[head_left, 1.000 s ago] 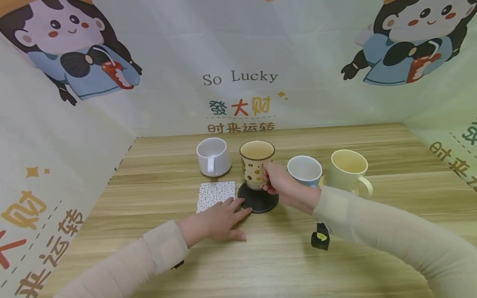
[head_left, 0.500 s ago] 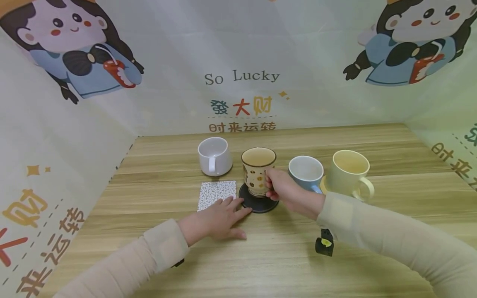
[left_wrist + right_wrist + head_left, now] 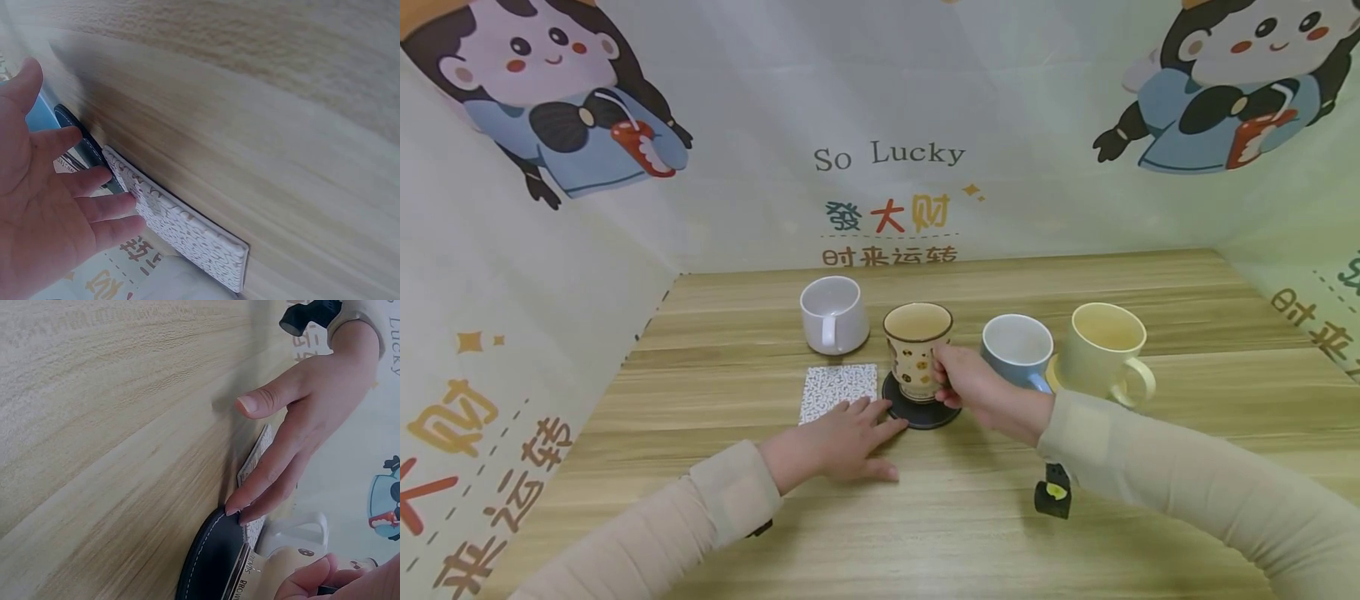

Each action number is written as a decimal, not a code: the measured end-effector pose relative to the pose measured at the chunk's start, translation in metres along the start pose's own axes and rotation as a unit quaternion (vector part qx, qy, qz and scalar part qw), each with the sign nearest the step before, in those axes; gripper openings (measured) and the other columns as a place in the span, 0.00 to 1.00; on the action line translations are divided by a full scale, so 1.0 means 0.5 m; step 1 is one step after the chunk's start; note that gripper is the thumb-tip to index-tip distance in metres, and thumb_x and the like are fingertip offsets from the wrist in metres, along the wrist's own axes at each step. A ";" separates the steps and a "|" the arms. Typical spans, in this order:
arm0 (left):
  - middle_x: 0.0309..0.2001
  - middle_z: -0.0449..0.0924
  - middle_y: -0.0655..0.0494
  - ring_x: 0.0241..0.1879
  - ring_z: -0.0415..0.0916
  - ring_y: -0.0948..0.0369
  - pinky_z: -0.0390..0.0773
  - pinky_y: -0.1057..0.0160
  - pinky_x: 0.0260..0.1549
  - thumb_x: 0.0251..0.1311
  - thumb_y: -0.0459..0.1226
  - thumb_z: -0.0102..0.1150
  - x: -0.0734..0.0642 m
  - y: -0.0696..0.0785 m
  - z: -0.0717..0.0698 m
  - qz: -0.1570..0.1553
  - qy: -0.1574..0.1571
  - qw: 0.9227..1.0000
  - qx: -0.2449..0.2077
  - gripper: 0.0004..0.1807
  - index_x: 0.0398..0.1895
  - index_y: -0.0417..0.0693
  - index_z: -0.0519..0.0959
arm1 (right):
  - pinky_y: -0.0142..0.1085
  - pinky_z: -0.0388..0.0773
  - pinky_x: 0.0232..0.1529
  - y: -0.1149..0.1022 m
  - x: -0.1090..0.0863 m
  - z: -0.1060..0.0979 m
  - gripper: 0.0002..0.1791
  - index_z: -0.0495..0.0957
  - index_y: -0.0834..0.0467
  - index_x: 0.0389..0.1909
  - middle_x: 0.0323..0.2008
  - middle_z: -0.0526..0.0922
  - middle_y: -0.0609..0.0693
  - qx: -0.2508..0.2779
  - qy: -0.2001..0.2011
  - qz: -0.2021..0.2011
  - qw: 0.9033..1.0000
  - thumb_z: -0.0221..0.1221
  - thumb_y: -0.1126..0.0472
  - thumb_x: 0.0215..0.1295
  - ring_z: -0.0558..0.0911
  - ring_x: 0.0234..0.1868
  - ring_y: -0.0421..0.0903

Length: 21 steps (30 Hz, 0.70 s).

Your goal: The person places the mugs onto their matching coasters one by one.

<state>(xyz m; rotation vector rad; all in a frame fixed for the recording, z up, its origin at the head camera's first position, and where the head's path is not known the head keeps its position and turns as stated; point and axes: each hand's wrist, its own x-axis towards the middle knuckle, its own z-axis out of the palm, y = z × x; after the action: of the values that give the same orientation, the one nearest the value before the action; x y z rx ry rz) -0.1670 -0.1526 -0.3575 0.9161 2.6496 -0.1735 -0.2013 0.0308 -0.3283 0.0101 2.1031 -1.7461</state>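
Observation:
A beige mug [image 3: 912, 358] with a dark rim and small printed figures stands upright on a round black leather coaster [image 3: 917, 414]. My right hand [image 3: 973, 379] pinches its handle from the right; the fingers hide most of that handle. Fingers spread and straight, my left hand [image 3: 842, 442] reaches to the coaster's left front edge, as the right wrist view shows with the fingertips [image 3: 234, 509] right at the stitched rim. Its other fingers lie over the near side of a square white patterned coaster [image 3: 187, 228], partly hiding it in the head view.
Behind the patterned coaster stands a white mug [image 3: 835, 321]. Right of my right hand are a blue mug with a white inside [image 3: 1017, 346] and a pale yellow mug [image 3: 1105, 354], a yellow coaster edge [image 3: 1052, 371] showing between them. A printed cloth wall [image 3: 760, 208] bounds the wooden table [image 3: 925, 542].
My right hand has lowered the beige mug and brought it slightly toward me, onto the middle of the black coaster. The left hand has stayed at the coaster's edge.

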 end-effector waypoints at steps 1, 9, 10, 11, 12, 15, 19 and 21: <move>0.69 0.51 0.44 0.67 0.50 0.44 0.55 0.46 0.63 0.59 0.62 0.42 0.000 0.000 0.000 0.000 0.000 1.000 -0.001 0.38 0.69 0.56 0.56 | 0.27 0.63 0.23 0.001 0.000 0.000 0.12 0.59 0.56 0.19 0.19 0.63 0.46 0.000 0.000 -0.001 1.000 0.36 0.62 0.63 0.67 0.20 0.40; 0.69 0.51 0.44 0.67 0.51 0.44 0.56 0.45 0.62 0.59 0.63 0.41 0.001 0.000 0.001 0.001 0.004 1.000 0.006 0.38 0.69 0.56 0.56 | 0.27 0.63 0.23 0.004 -0.001 0.000 0.12 0.58 0.56 0.19 0.19 0.62 0.46 0.001 0.001 -0.001 1.000 0.35 0.61 0.63 0.66 0.20 0.40; 0.69 0.51 0.44 0.67 0.51 0.44 0.56 0.45 0.62 0.59 0.63 0.41 0.001 0.000 0.001 0.000 0.004 1.000 0.005 0.38 0.69 0.56 0.57 | 0.27 0.63 0.23 0.004 -0.002 0.000 0.12 0.58 0.56 0.20 0.19 0.62 0.46 0.001 0.001 -0.001 1.000 0.35 0.61 0.63 0.66 0.20 0.40; 0.69 0.51 0.44 0.67 0.51 0.44 0.56 0.45 0.62 0.59 0.63 0.41 0.001 0.000 0.001 0.000 0.004 1.000 0.004 0.38 0.69 0.56 0.57 | 0.27 0.63 0.24 0.004 -0.003 0.000 0.12 0.58 0.56 0.20 0.19 0.62 0.46 0.000 0.000 -0.001 1.000 0.35 0.61 0.63 0.66 0.20 0.40; 0.69 0.51 0.44 0.67 0.51 0.44 0.56 0.45 0.62 0.59 0.63 0.41 0.001 0.000 0.001 0.000 0.004 1.000 0.004 0.38 0.69 0.56 0.57 | 0.27 0.63 0.24 0.005 -0.004 0.000 0.12 0.58 0.56 0.20 0.19 0.62 0.47 -0.002 -0.002 0.000 1.000 0.35 0.61 0.63 0.66 0.20 0.40; 0.69 0.51 0.44 0.67 0.51 0.44 0.56 0.45 0.62 0.59 0.63 0.41 0.001 -0.001 0.001 0.000 0.003 1.000 0.004 0.38 0.69 0.56 0.56 | 0.28 0.63 0.25 0.007 -0.005 0.000 0.12 0.58 0.57 0.20 0.20 0.62 0.47 -0.002 -0.002 0.005 1.000 0.35 0.61 0.64 0.67 0.21 0.40; 0.69 0.51 0.45 0.67 0.51 0.44 0.55 0.46 0.62 0.59 0.63 0.41 0.002 -0.001 0.001 -0.003 0.000 1.000 0.003 0.38 0.69 0.56 0.56 | 0.28 0.64 0.25 0.011 -0.006 0.001 0.13 0.59 0.57 0.20 0.21 0.63 0.48 0.002 -0.002 0.008 1.000 0.35 0.60 0.65 0.67 0.21 0.41; 0.70 0.51 0.45 0.67 0.50 0.44 0.55 0.46 0.63 0.59 0.63 0.41 0.002 -0.002 0.001 -0.004 -0.001 1.000 0.000 0.38 0.69 0.56 0.56 | 0.28 0.65 0.25 0.015 -0.006 0.002 0.14 0.59 0.56 0.20 0.21 0.63 0.48 0.004 -0.005 0.004 1.000 0.35 0.60 0.66 0.67 0.21 0.41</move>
<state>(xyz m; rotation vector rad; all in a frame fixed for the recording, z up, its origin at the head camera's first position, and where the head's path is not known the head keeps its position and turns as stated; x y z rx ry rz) -0.1683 -0.1528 -0.3581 0.9049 2.6517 -0.1770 -0.1966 0.0324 -0.3347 0.0127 2.0869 -1.7459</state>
